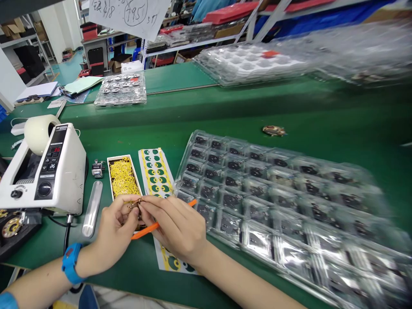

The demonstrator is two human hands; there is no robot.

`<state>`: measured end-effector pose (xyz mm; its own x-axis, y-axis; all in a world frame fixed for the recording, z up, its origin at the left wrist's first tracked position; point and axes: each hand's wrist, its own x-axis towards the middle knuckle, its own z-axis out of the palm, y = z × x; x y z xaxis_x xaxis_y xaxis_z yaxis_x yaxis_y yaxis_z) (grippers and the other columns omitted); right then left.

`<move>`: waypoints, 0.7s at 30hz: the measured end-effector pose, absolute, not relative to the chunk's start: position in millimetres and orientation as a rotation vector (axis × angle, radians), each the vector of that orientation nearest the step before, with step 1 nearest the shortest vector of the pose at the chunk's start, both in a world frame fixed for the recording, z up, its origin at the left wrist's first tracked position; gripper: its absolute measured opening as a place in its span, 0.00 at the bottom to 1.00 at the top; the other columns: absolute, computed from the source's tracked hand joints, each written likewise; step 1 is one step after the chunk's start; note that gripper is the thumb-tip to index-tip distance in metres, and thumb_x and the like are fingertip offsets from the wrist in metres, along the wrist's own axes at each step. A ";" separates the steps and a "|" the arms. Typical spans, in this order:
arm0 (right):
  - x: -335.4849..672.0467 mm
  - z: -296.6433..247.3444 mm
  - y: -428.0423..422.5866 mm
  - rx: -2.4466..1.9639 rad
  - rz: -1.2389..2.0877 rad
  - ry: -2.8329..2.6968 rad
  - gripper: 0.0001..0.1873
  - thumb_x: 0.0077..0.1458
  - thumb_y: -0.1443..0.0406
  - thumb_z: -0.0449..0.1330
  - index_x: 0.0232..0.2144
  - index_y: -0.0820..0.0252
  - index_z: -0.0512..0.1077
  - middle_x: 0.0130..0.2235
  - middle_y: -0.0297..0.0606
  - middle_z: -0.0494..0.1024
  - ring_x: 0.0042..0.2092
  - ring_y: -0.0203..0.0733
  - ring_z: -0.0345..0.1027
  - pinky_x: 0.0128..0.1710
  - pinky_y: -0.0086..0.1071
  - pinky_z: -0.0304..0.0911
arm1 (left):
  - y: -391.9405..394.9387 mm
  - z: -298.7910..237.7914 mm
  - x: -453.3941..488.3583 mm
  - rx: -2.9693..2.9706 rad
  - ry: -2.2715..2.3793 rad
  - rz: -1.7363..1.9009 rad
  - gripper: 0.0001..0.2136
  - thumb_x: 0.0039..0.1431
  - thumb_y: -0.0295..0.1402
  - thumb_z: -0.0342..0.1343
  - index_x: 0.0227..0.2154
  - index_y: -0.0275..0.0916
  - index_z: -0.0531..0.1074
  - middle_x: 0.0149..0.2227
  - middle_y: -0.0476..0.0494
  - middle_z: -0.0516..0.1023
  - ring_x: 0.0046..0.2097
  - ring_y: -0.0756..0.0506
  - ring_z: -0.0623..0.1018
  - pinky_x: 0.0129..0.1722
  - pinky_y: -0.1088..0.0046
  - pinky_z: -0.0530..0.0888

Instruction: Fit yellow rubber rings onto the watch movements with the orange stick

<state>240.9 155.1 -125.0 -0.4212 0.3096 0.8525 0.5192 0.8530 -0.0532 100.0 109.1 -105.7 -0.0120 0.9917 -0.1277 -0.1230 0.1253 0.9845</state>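
My left hand, with a blue wristband, is closed in a pinch around a small copper-coloured part; fingers cover most of it. Against it, the fingertips of my right hand are pressed together. A thin orange stick-like tool runs through my right hand, its ends showing on both sides of the fingers. Just behind the hands stands a white box of yellow ring-like pieces. A sheet of yellow and green stickers lies beside the box and passes under my right hand.
A white tape dispenser stands at left, with a metal counter and a clear strip near it. A large clear tray of dark parts fills the right. Behind it lies a shiny oval part. More trays sit farther back.
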 end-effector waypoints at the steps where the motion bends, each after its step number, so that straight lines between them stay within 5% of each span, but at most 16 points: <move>1: 240.5 -125.0 155.3 -0.621 -0.246 -2.040 0.05 0.59 0.74 0.55 0.38 0.64 0.68 0.32 0.46 0.81 0.28 0.41 0.70 0.26 0.34 0.63 | 109.6 -105.3 99.8 1.016 1.195 1.180 0.10 0.57 0.37 0.58 0.39 0.38 0.71 0.25 0.51 0.75 0.27 0.52 0.74 0.29 0.77 0.71; 9: 242.1 -119.1 154.9 -0.693 0.154 -2.014 0.05 0.59 0.71 0.56 0.39 0.60 0.65 0.33 0.41 0.77 0.34 0.41 0.72 0.32 0.32 0.66 | 119.4 -104.7 95.2 0.848 1.236 1.187 0.19 0.46 0.45 0.66 0.27 0.38 0.64 0.16 0.58 0.68 0.20 0.55 0.68 0.22 0.82 0.65; 15: 256.1 -105.7 163.1 -0.793 0.688 -2.024 0.06 0.64 0.67 0.51 0.35 0.57 0.67 0.25 0.30 0.66 0.23 0.33 0.59 0.23 0.27 0.59 | 123.3 -99.0 90.8 0.774 1.180 1.174 0.19 0.41 0.43 0.69 0.26 0.37 0.66 0.23 0.53 0.75 0.23 0.51 0.76 0.26 0.75 0.75; 21: 256.6 -105.6 162.9 -0.574 0.875 -2.156 0.09 0.65 0.69 0.48 0.34 0.58 0.66 0.30 0.35 0.71 0.30 0.35 0.64 0.28 0.27 0.62 | 123.8 -91.4 89.7 0.871 1.203 1.054 0.12 0.42 0.34 0.65 0.24 0.37 0.66 0.16 0.57 0.67 0.15 0.55 0.69 0.13 0.83 0.62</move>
